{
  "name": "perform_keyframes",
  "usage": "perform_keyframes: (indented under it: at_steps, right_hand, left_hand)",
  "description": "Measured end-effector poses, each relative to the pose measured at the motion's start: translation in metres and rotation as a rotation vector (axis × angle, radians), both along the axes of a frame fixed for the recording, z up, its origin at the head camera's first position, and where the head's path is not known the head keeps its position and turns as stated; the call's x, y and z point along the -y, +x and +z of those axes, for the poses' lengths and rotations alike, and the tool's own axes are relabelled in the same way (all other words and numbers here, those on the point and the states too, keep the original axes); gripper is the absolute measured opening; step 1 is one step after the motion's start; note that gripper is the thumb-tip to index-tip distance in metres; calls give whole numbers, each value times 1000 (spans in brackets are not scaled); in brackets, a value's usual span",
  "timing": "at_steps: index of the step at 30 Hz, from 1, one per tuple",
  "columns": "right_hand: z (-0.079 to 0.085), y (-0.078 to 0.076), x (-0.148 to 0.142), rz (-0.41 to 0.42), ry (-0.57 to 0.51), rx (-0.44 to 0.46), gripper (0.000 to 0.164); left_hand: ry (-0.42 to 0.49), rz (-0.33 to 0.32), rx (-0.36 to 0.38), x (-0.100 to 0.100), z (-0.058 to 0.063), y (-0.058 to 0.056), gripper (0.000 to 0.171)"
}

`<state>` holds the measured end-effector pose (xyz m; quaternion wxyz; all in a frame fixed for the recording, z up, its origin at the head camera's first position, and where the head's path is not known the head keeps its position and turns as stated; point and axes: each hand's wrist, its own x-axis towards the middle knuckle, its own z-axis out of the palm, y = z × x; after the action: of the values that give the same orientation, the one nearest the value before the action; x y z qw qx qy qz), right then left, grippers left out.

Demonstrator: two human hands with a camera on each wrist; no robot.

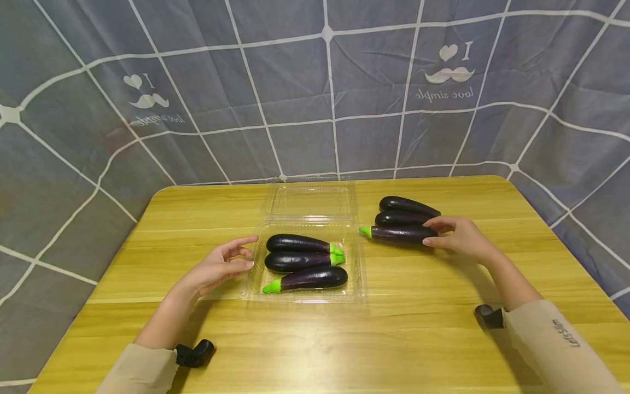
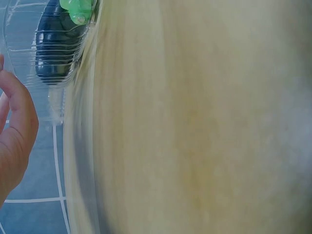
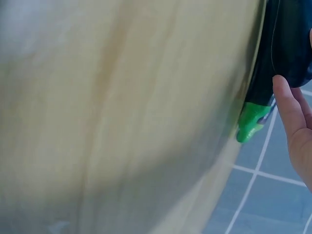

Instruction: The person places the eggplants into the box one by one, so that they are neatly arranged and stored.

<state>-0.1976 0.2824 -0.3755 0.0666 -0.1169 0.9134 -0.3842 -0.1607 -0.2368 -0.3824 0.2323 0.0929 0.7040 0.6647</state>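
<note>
My right hand (image 1: 460,238) pinches the rounded end of a dark purple eggplant (image 1: 396,234) between thumb and fingers; its green stem points left. Two more eggplants lie right behind it, the middle one (image 1: 398,218) and the far one (image 1: 406,204). Left of them stands a clear plastic clamshell container (image 1: 362,268) holding three eggplants. The two rear ones have stems to the right, while the front eggplant (image 1: 315,277) has its stem to the left. With loosely bent fingers, my left hand (image 1: 216,268) is at the container's left side, fingertips right by its wall.
The container's clear lid (image 1: 310,200) is folded back toward the far edge of the wooden table (image 1: 315,339). Behind the table hangs a grey curtain (image 1: 295,82) with white lines. Black wrist cameras (image 1: 197,353) sit on both forearms.
</note>
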Motion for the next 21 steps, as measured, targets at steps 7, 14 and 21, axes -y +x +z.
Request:
perform_keyframes:
  at_steps: [7,14,21]
  right_hand:
    - [7,-1,3,-5,5,-20,51]
    - [14,-2,4,-20,-4,-15,53]
    - [25,-4,15,-12,-25,-41,51]
  left_hand:
    - [-8,7,6,0,0,0,67]
    - [-7,8,12,-2,0,0,67]
    - [-1,8,15,-1,0,0,68]
